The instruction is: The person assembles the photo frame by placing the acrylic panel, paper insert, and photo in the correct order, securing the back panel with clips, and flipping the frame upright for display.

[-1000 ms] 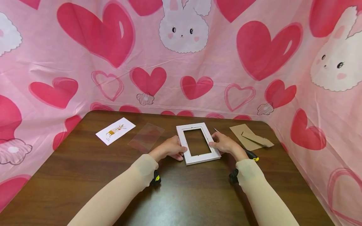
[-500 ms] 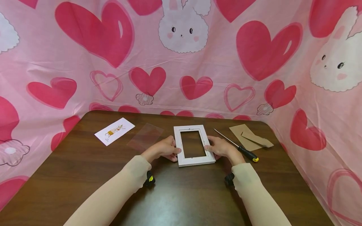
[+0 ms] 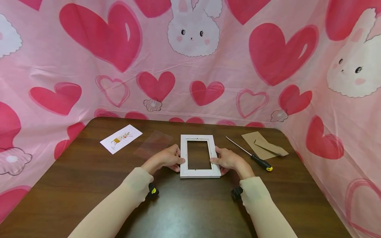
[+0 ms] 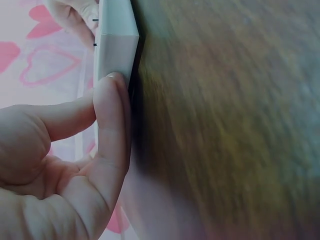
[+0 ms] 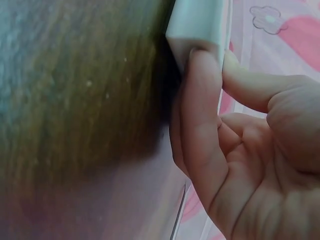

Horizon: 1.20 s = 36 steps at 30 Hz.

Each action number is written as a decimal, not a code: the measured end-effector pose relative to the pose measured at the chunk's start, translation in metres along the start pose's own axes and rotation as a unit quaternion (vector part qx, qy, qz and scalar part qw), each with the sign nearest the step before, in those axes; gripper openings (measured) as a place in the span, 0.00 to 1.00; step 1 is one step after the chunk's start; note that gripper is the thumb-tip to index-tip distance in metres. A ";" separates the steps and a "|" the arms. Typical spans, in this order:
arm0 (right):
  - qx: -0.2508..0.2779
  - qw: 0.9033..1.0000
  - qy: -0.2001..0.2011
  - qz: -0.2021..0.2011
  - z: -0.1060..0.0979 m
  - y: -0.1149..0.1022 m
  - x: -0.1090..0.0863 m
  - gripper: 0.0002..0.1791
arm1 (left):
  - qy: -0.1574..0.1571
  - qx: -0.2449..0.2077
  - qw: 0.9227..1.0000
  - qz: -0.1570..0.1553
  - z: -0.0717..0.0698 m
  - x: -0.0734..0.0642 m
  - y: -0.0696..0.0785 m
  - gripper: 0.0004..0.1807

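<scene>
- Frame (image 3: 200, 173), white with a hole through its middle, is between the left hand (image 3: 166, 157) and the right hand (image 3: 228, 159), near the centre of the table (image 3: 190, 205). From my end I cannot tell whether it rests on the wood or is held just clear of it.
- I see the left hand pinching the frame's left side, thumb on the upper face and fingers along the outer edge.
- I see the right hand pinching the opposite side in the same way.
- I judge the frame to be bare at this stage: through the hole I see only table, and nothing is fitted in it.
- What is left, as far as I can judge, lies apart: the printed card (image 3: 121, 138) and the clear sheet (image 3: 153, 144) on the left, the brown board (image 3: 251, 138) with its stand strip (image 3: 270, 147) on the right.
- The screwdriver (image 3: 260, 162) lies untouched, between the right hand and the board.
- My count: one frame, one card, one clear sheet, one board, one strip, one screwdriver, two hands.
- On the frame, the left wrist view shows me two small dark tabs (image 4: 95, 44); I cannot be sure of the full number.
</scene>
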State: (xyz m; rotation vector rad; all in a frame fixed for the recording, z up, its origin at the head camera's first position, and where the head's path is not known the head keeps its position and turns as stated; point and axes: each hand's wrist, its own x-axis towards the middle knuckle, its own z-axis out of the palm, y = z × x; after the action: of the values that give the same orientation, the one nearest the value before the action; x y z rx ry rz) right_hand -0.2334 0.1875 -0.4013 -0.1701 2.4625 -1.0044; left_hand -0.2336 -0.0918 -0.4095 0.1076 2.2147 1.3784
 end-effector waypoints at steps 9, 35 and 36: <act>0.041 0.999 -0.009 0.004 0.008 -0.002 0.000 0.45 | 0.007 0.013 1.000 0.006 -0.005 -0.006 -0.007 0.18; 0.061 0.998 -0.026 0.009 0.022 -0.007 -0.008 0.47 | 0.009 0.031 0.999 0.004 -0.011 -0.027 -0.016 0.17; 0.064 0.997 -0.028 0.010 0.023 -0.008 -0.008 0.47 | 0.008 0.030 1.000 0.006 -0.011 -0.027 -0.016 0.17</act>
State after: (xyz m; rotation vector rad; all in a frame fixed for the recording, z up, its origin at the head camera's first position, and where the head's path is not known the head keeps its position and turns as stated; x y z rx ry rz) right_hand -0.2163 0.1699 -0.4072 -0.1291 2.3363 -1.1293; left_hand -0.2121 -0.1176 -0.4086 0.1304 2.2728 1.3246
